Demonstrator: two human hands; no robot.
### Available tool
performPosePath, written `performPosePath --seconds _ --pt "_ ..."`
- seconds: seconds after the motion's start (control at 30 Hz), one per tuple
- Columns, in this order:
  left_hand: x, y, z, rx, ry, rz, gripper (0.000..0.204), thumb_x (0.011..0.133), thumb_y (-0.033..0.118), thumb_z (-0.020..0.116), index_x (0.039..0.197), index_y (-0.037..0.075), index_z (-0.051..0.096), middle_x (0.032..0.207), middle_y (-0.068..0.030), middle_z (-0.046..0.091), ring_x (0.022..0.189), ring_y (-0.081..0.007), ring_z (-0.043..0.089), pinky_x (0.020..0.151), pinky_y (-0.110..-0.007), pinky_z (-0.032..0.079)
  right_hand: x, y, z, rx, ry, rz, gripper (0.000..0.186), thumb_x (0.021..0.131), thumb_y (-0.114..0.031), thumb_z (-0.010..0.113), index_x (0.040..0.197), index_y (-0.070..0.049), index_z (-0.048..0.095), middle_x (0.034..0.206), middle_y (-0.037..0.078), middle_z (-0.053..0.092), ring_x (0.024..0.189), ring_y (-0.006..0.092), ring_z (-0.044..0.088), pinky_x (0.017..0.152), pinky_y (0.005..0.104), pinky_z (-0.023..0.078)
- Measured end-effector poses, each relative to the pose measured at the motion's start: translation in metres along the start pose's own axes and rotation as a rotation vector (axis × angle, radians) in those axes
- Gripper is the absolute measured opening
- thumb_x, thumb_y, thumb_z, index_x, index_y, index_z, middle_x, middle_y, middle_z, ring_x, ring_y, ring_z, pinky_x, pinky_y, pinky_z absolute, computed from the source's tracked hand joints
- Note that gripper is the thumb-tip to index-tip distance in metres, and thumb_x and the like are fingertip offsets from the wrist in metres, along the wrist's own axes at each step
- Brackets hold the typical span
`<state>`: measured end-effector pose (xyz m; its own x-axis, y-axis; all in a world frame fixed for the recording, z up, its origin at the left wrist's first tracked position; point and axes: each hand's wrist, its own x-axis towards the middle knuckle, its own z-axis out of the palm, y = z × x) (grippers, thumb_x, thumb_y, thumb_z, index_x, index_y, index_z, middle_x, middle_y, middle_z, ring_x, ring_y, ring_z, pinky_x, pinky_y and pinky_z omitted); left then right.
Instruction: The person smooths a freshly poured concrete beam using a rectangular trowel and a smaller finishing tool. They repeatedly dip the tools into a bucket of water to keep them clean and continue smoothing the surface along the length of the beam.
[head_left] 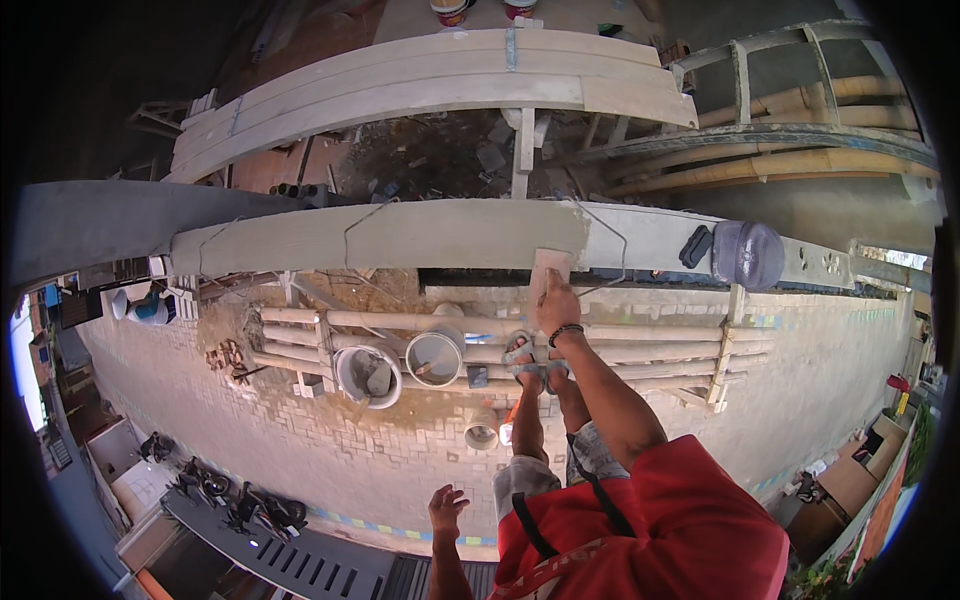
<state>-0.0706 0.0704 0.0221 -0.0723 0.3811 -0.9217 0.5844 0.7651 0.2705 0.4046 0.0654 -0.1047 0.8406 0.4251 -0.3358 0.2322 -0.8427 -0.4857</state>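
Observation:
My right hand [558,308] grips a flat, rectangular plastering float [550,268], its face against the near side of a long concrete beam [440,232]. Left of the float the beam's face looks grey and damp; to the right it is paler. Bent wire clamps [625,250] straddle the beam on either side. My left hand [447,508] hangs low beside my body, fingers loosely apart, holding nothing. Below the beam, a white bucket [397,380] holds grey mix and what looks like a tool; a second bucket [459,362] beside it contains greyish liquid.
I stand on a scaffold of bamboo poles [660,352], high above a paved ground [300,450]. A clear bluish jug [748,255] and a black object [695,246] rest on the beam's right part. Beyond lie long boards [400,90] and a ladder-like frame [741,82]. Motorbikes [265,510] stand below left.

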Motion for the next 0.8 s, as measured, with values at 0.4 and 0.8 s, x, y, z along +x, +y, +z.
performPosePath --seconds 0.4,0.8 --pt "0.002 0.031 0.000 0.024 -0.010 0.075 0.036 0.098 0.023 0.053 0.129 0.004 0.053 0.107 -0.0148 0.069 0.081 -0.0229 0.071 0.076 -0.035 0.051 0.017 -0.002 0.003 0.065 0.127 -0.003 0.057 0.084 -0.009 0.058 0.139 -0.008 0.042 0.114 0.026 0.060 0.099 0.0439 0.061 0.089 0.0519 0.050" --pt "-0.006 0.018 0.001 -0.027 -0.006 0.100 0.038 0.097 0.025 0.056 0.129 0.004 0.053 0.109 -0.0164 0.069 0.082 -0.0241 0.071 0.075 -0.035 0.052 0.043 -0.010 -0.023 0.077 0.184 0.115 0.059 0.083 -0.010 0.060 0.140 -0.013 0.045 0.100 0.024 0.062 0.092 0.0432 0.063 0.080 0.0510 0.053"
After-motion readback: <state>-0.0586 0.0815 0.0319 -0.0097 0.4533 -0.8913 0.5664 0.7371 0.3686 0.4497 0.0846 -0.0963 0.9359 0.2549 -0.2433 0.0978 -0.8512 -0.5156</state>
